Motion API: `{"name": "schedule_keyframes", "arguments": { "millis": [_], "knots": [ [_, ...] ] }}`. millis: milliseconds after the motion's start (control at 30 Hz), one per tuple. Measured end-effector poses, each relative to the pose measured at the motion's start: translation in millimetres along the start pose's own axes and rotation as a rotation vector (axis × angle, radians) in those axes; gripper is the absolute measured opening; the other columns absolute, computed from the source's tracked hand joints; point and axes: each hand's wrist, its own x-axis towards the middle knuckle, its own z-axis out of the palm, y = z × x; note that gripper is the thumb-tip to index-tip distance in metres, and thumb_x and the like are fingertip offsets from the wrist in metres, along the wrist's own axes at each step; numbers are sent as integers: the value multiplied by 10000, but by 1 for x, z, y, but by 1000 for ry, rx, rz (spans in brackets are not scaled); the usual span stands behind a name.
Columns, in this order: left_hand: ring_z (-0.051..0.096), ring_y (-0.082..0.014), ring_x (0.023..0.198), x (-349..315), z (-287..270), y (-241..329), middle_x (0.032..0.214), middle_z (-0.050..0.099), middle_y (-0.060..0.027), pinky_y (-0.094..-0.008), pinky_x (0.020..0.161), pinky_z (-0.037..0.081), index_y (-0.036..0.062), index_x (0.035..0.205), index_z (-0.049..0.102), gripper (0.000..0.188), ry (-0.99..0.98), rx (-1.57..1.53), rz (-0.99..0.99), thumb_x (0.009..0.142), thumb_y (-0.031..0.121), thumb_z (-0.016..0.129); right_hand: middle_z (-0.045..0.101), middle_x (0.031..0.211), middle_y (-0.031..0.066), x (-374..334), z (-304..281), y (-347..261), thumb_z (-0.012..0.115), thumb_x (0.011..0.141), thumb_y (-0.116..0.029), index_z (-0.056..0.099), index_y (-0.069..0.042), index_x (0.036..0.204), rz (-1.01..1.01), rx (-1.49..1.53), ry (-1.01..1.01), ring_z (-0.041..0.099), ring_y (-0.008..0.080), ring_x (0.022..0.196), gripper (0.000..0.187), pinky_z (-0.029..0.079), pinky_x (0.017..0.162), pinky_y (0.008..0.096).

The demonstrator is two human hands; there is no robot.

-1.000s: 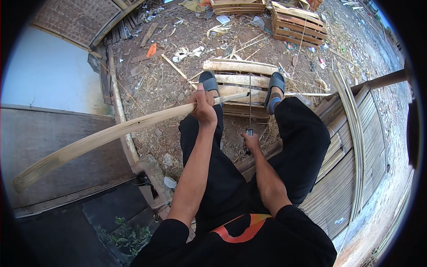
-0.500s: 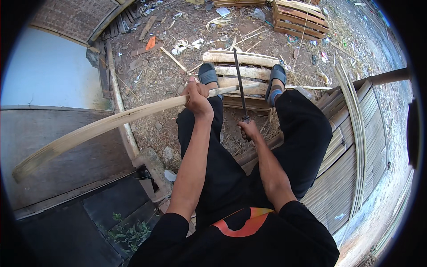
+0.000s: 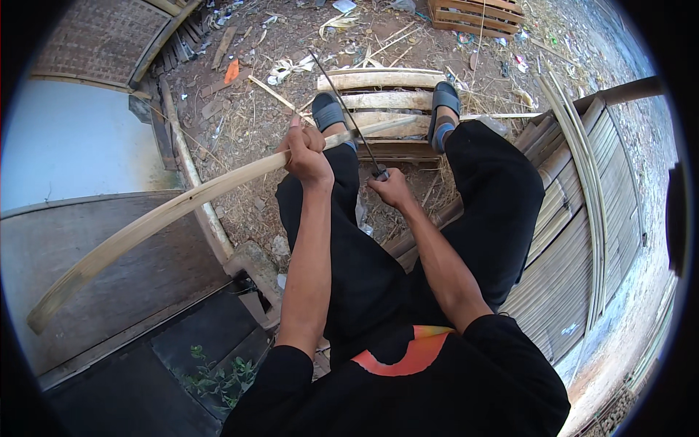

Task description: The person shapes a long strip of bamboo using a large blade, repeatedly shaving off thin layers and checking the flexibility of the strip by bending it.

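Observation:
My left hand [image 3: 306, 154] is closed around a long, pale bamboo strip [image 3: 167, 209]. The strip curves down to the lower left, and its narrower end reaches past the hand over a slatted wooden crate [image 3: 389, 100]. In my right hand [image 3: 392, 188], the fingers are wrapped round the dark handle of a long, thin-bladed machete [image 3: 346, 109]. Its blade slants up and to the left, crossing the strip just right of my left hand. Whether the edge touches the strip I cannot tell. My sandalled feet rest at the crate's two sides.
Another wooden crate [image 3: 477, 16] stands at the far right. Split bamboo slats [image 3: 561, 255] lie on the right, with long thin strips [image 3: 582, 167] across them. Wooden boards [image 3: 109, 255] and a leafy plant [image 3: 215, 375] are on the left. Litter and dry scraps cover the ground ahead.
The machete has tilted left, and its blade now crosses the strip closer to my left hand. My right hand has moved up and left. The whole view has shifted slightly.

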Motion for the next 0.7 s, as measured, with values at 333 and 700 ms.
{"name": "schedule_keyframes", "arguments": {
  "millis": [333, 700],
  "knots": [
    [142, -74, 419, 2, 4, -5, 461, 194, 44, -297, 438, 153, 159, 555, 212, 489, -44, 16, 5, 992, 155, 431, 527, 560, 69, -7, -57, 103, 666, 800, -232, 548, -30, 701, 791, 40, 115, 508, 177, 420, 254, 436, 417, 340],
    [191, -69, 431, -25, 8, -11, 480, 232, 50, -288, 440, 170, 153, 550, 245, 500, -112, -62, -36, 1005, 167, 454, 577, 625, 67, -27, -23, 73, 679, 795, -165, 598, -12, 784, 689, 446, 350, 556, 176, 486, 174, 467, 455, 348]
  ]
}}
